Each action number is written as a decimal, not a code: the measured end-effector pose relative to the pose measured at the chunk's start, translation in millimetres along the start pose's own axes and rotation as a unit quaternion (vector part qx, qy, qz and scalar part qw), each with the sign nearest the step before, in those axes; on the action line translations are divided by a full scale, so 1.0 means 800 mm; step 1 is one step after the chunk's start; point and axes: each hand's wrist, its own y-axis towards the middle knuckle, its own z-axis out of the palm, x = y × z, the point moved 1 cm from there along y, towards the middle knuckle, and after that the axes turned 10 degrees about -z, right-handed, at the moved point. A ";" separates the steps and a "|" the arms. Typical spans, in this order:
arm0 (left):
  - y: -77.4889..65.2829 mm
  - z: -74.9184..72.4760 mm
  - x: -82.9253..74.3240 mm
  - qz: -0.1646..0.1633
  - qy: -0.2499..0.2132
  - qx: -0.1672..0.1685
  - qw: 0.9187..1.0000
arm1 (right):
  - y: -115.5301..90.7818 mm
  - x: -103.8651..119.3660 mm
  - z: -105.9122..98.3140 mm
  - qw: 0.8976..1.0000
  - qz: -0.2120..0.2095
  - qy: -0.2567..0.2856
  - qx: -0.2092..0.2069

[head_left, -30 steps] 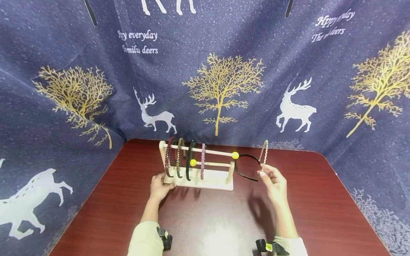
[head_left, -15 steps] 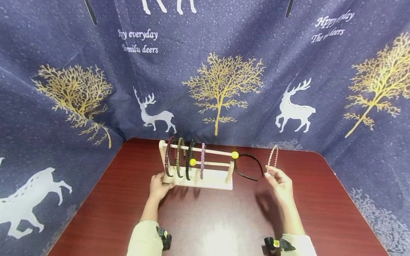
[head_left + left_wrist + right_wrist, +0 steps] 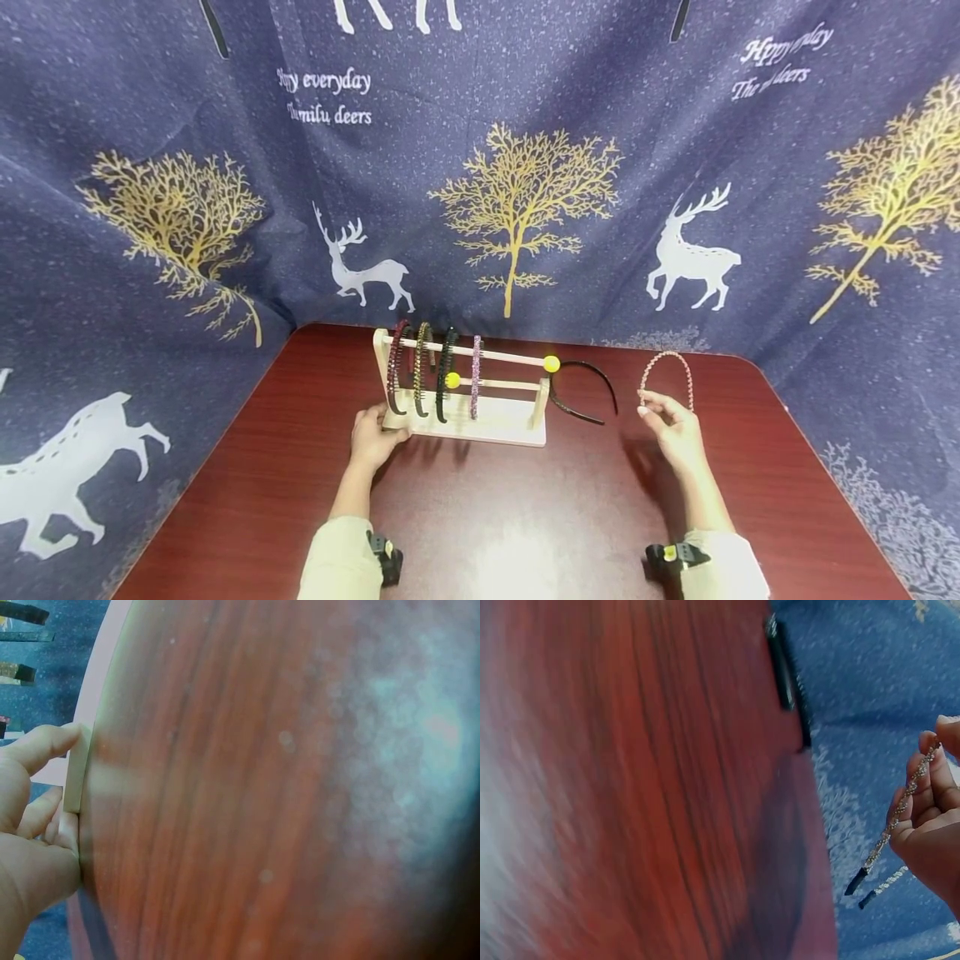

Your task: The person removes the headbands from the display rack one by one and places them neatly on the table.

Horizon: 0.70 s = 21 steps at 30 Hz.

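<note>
- Your left hand grips the left end of a wooden rack, curled round the corner of its pale base.
- Your right hand, well apart from the left, pinches one side of a braided headband between thumb and fingers.
- Held above the desk and to the right of the rack, the braided headband stands upright, arch at the top; your right wrist view shows two dark tips at its ends.
- Between the rack and your right hand, a black headband lies just beside the rack's right end, its two ends toward you and to your right.
- Hanging on the rack, from your left: a dark red headband, a gold-and-black headband, a dark headband and a purple headband.
- Two yellow knobs cap the rack's rods.
- Behind the desk, blue cloth carries gold trees and white deer.
</note>
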 end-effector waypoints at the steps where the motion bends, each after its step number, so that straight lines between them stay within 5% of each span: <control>1: 0.000 0.000 0.000 0.000 0.000 0.000 1.000 | 0.002 0.002 -0.001 1.000 -0.001 -0.015 0.009; 10: -0.003 0.002 0.001 -0.004 -0.011 0.001 1.000 | 0.009 -0.015 -0.011 0.994 0.004 -0.067 0.088; 21: -0.003 0.000 -0.002 -0.023 -0.028 0.015 0.999 | 0.021 -0.085 -0.019 0.972 0.030 -0.135 0.190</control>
